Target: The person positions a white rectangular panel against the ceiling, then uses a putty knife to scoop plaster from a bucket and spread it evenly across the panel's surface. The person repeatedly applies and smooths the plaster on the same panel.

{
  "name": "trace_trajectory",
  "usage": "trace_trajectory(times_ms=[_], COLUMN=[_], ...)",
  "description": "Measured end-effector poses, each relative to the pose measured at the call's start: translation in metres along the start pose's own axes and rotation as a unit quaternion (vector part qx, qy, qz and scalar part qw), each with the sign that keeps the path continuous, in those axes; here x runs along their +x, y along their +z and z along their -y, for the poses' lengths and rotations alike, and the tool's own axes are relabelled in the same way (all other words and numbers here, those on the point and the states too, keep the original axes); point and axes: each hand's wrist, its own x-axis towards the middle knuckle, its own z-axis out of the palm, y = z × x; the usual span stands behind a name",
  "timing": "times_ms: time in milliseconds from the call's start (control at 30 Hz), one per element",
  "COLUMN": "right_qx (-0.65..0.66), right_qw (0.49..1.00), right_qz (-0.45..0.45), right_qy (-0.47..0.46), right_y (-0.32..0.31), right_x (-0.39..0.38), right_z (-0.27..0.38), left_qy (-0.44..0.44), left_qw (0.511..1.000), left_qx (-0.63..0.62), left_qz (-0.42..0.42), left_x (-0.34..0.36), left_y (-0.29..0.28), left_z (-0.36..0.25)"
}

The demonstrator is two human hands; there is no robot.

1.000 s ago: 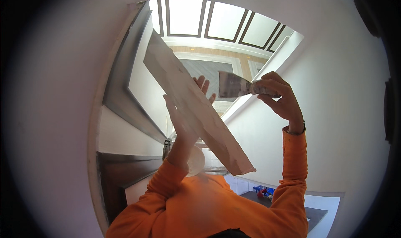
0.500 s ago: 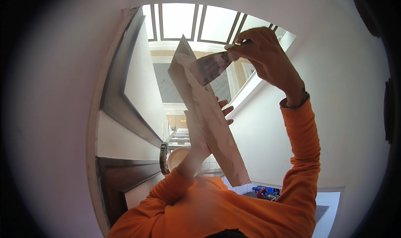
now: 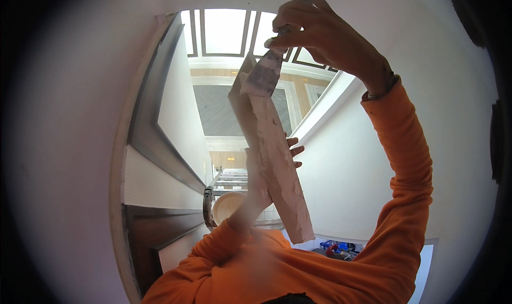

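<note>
My left hand [image 3: 260, 193] is closed around a long, narrow board [image 3: 242, 98] from beneath, its fingertips showing past the right edge. Pale, thick putty [image 3: 280, 170] coats much of the board's length. High up near the far end, my right hand [image 3: 317, 34] grips a putty knife [image 3: 265, 74] by its short handle, thumb and fingers pinched on it. The knife's smeared blade points down and rests against the far part of the putty, with a lump of it at the blade's left edge.
Below me, a metal ladder [image 3: 233, 177] stands beside a round pale bucket [image 3: 229, 207]. Dark-trimmed panelling [image 3: 154, 122] runs along the left, and a white wall [image 3: 368, 160] rises on the right. Blue and red items [image 3: 341, 248] lie at the lower right. The grey floor [image 3: 218, 109] is far down.
My right hand has moved up and left, swinging the putty knife steeper over the board's far end. The board has turned more upright, its far end shifting right.
</note>
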Motion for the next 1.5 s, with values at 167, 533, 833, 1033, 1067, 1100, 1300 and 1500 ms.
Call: trace_trajectory(times_ms=[167,533,833,1033,1067,1100,1300,1500], right_qx=[0.048,0.089,0.22,0.305,0.312,0.319,0.251,0.348], right_qw=[0.997,0.995,0.961,0.911,0.903,0.895,0.921,0.866], right_qz=[0.066,0.027,-0.067,-0.037,-0.035,-0.032,-0.029,-0.049], right_qy=[-0.001,0.033,0.153,0.274,0.292,0.31,0.296,0.355], right_y=[-0.013,0.0,0.043,0.05,0.05,0.052,0.053,0.045], right_x=[0.026,0.012,-0.043,-0.053,-0.055,-0.057,-0.077,-0.08], right_z=[-0.005,-0.044,-0.036,-0.002,0.001,0.004,-0.001,0.0], left_qy=[0.005,0.007,-0.001,0.011,0.012,0.006,-0.011,-0.009], left_qw=[1.0,0.999,0.999,0.992,0.992,0.994,0.942,0.945], left_qx=[0.016,0.014,-0.01,-0.077,-0.077,-0.071,-0.287,-0.278], left_qz=[0.009,0.031,0.032,0.096,0.098,0.089,0.174,0.173], left_x=[-0.001,-0.001,-0.001,0.001,0.001,0.0,0.006,0.007], left_y=[0.0,0.0,-0.005,-0.026,-0.026,-0.025,-0.035,-0.039], left_z=[0.002,-0.004,-0.005,0.002,0.0,-0.002,0.008,0.007])
